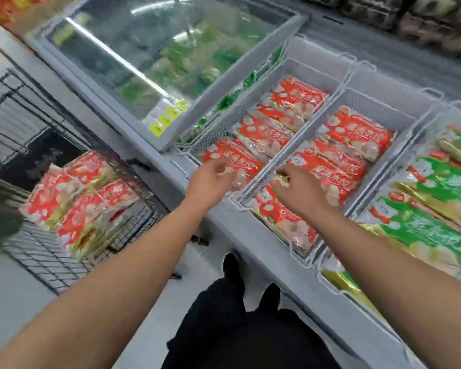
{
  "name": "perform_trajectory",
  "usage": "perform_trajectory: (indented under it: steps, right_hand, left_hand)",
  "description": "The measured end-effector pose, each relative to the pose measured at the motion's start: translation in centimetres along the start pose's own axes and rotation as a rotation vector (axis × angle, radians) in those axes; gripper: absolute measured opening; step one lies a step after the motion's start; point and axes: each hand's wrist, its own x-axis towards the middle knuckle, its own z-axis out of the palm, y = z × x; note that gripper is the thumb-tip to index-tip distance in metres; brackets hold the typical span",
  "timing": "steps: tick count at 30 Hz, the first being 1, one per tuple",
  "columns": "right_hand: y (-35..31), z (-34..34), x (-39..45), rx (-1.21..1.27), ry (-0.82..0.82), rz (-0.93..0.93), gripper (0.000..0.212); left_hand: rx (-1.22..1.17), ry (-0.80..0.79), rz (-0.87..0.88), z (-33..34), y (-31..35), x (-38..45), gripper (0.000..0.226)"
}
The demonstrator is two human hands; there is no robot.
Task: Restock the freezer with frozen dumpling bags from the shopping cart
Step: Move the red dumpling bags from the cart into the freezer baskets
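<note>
Both arms reach out straight, left hand [213,173] and right hand [296,185] fingers pinching red dumpling bags [240,166].

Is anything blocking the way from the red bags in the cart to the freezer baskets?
Nothing visible. The glass lid is slid aside, so the baskets lie open; the red bags sit uncovered in the cart.

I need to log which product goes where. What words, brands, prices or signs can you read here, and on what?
Red dumpling bags in the freezer baskets: large white Chinese characters, too blurred to read with certainty.
Red bags in the shopping cart: print blurred, unreadable.
Green bags: white characters, unreadable.
Yellow price tags on the glass lid's frame: numbers too small to read.
</note>
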Motion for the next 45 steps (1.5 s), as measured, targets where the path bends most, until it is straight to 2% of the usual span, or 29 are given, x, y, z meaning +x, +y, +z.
perform_trajectory:
  steps: [6, 12, 16, 24, 35, 41, 45]
  right_hand:
    - [-9.7, 4.1, -0.3, -0.092, -0.119, -0.243, 0.041]
    - [-20.2, 11.4, -1.8, -0.163, -0.241, -0.401, 0.045]
    - [-26.2, 16.5, -3.4, -0.180, -0.269, -0.453, 0.045]
    - [-36.4, 26.0, -5.4, -0.218, -0.348, -0.508, 0.043]
    - [-42.1, 32.9, -1.1, -0.278, -0.466, -0.457, 0.046]
    - [-44.7, 37.1, 5.5, -0.312, -0.545, -0.460, 0.044]
    - [-45.4, 39.7, 10.9, -0.341, -0.612, -0.427, 0.043]
  left_hand:
    - [-0.152, 0.211, -0.134, -7.5, -6.6, -6.0, 0.038]
    - [-0.325, 0.337, -0.282, -14.5, -16.2, -11.0, 0.042]
    - [-0.382, 0.402, -0.341, -18.6, -22.4, -13.6, 0.036]
    - [-0.443, 0.464, -0.455, -26.3, -34.0, -16.4, 0.038]
    - [-0.562, 0.480, -0.503, -30.2, -39.7, -13.1, 0.044]
    - [-0.587, 0.530, -0.585, -32.1, -42.7, -6.9, 0.040]
    - [-0.583, 0.498, -0.677, -32.9, -44.8, -2.0, 0.041]
